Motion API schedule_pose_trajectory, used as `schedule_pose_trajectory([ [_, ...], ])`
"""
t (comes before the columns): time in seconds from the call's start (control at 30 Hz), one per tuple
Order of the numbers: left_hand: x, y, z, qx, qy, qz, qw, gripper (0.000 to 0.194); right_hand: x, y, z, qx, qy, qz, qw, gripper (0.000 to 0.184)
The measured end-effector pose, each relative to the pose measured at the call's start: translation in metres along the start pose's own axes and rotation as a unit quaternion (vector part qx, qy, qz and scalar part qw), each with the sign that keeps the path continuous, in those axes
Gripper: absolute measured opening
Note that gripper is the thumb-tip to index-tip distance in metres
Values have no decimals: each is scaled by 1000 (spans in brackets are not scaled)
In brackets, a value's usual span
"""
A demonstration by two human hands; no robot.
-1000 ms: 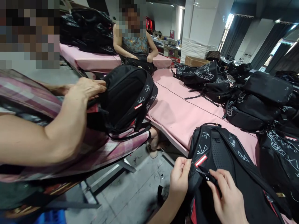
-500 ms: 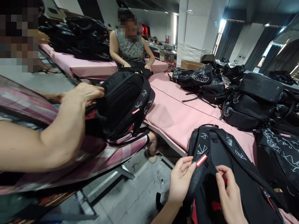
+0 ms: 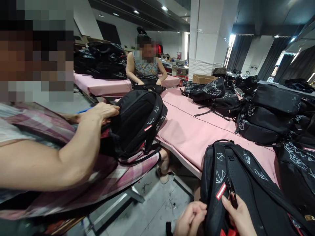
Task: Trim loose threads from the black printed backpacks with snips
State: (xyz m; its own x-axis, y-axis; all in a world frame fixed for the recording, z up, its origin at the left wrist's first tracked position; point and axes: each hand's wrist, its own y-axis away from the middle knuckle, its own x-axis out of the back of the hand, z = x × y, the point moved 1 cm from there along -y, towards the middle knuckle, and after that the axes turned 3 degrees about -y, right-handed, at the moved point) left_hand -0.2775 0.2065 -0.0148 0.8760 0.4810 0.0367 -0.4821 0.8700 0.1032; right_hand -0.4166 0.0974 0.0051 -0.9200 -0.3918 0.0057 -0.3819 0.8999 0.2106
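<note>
A black backpack (image 3: 248, 200) lies in front of me with its shoulder straps up, white scribbles on them and a red-and-white label (image 3: 220, 191) on the left strap. My right hand (image 3: 240, 214) grips small dark thread snips (image 3: 231, 190), their points toward the upper strap just right of the label. Low at the backpack's left edge, my left hand (image 3: 190, 218) is closed, thumb and fingers pressed together. Whatever it pinches there is too small or hidden to make out. Red material (image 3: 227, 232) shows below my right hand.
At left, a co-worker's arm (image 3: 81, 150) reaches to another black backpack (image 3: 137, 124) on their lap. Another person (image 3: 146, 70) sits across the pink-covered table (image 3: 182, 131). Black bags (image 3: 265, 121) are piled at right, and a cardboard box (image 3: 203, 78) stands behind.
My left hand has moved down, away from beside the label to the backpack's lower left edge. My right hand has shifted lower, and the snips now show plainly. The view has tilted up.
</note>
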Motion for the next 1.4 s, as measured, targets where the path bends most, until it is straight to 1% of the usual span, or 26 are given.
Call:
schedule_pose_trajectory([
  [0.07,24,-14,-6,-1,-38,18,999,38,7,-4,0,65,54,40,996,45],
  [0.1,37,-26,-6,9,-56,29,998,39,10,-6,-3,92,86,58,990,45],
  [0.13,50,-41,-5,20,-63,53,996,35,13,-9,-9,113,120,67,984,44],
  [0.17,61,-58,-3,17,-72,110,991,25,15,-12,-17,132,154,68,977,42],
  [0.2,69,-76,1,14,-69,133,989,25,16,-16,-28,150,188,60,969,40],
  [0.23,72,-94,6,12,-66,141,988,31,16,-21,-40,171,221,45,959,37],
  [0.27,72,-111,12,5,-61,134,989,36,14,-27,-54,195,252,30,948,35],
  [0.3,67,-125,18,0,-55,117,992,37,9,-35,-68,218,282,21,934,33],
  [0.33,59,-138,24,-5,-50,96,994,37,3,-44,-82,240,316,12,918,32],
  [0.4,36,-157,34,-10,-51,63,997,32,-13,-65,-102,266,398,12,878,28],
  [0.43,25,-163,37,-12,-60,53,997,28,-22,-75,-109,260,445,19,857,26],
  [0.5,5,-172,39,-12,-84,50,995,17,-37,-94,-114,232,521,21,821,23],
  [0.57,-7,-177,37,-7,-108,63,992,8,-47,-109,-112,208,562,4,800,21],
  [0.63,-10,-181,34,-2,-124,79,989,8,-52,-118,-107,204,573,-19,794,19],
  [0.83,-8,-195,24,-2,-144,116,983,8,-56,-127,-100,206,581,-57,785,16],
  [1.0,-11,-202,16,-7,-145,129,981,11,-59,-137,-96,189,587,-49,786,16],
  [1.2,-13,-204,9,-22,-148,122,981,11,-60,-146,-87,167,581,-39,796,17],
  [1.3,-8,-204,6,-22,-156,128,979,16,-59,-145,-85,174,576,-32,798,13],
  [1.4,4,-197,6,-41,-181,125,975,24,-55,-141,-83,188,565,-28,803,10],
])
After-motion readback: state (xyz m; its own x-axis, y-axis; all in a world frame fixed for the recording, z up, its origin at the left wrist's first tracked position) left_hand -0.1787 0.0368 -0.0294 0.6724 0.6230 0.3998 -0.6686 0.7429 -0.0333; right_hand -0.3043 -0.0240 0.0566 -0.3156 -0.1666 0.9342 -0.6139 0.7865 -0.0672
